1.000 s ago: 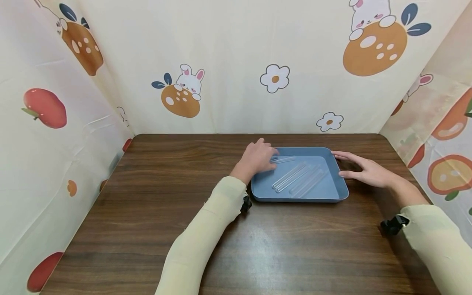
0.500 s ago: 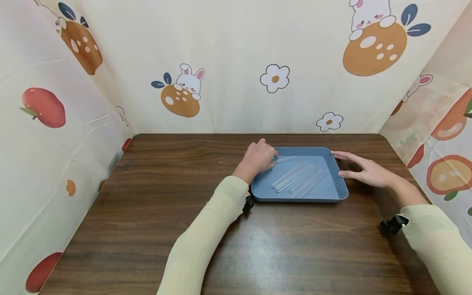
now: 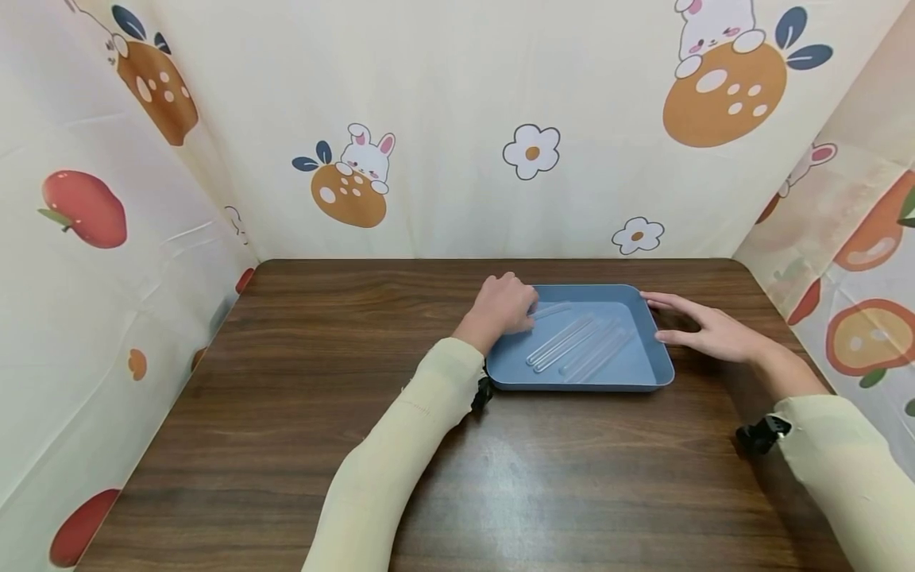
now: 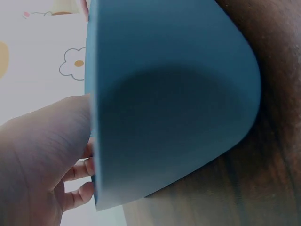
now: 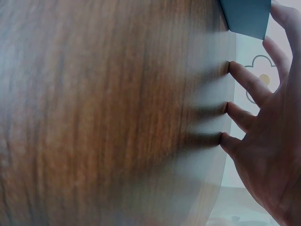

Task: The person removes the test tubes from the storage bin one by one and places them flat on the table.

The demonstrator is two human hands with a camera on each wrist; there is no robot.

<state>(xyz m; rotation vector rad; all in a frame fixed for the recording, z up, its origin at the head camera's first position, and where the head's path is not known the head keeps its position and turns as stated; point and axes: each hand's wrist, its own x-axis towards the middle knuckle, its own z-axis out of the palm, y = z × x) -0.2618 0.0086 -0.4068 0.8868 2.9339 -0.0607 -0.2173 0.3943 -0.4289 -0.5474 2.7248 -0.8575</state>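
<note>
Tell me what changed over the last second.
Little: the left hand's wrist edged slightly right and its fingertips drew in a bit. Whether it grips anything is hidden. The tray, the tubes in its middle and the right hand at its right wall stayed put.

No text can be read; a faint reddish marking (image 3: 418, 407) on the left sleeve (image 3: 393, 461), toward seven o'clock in the head view, is illegible.
</note>
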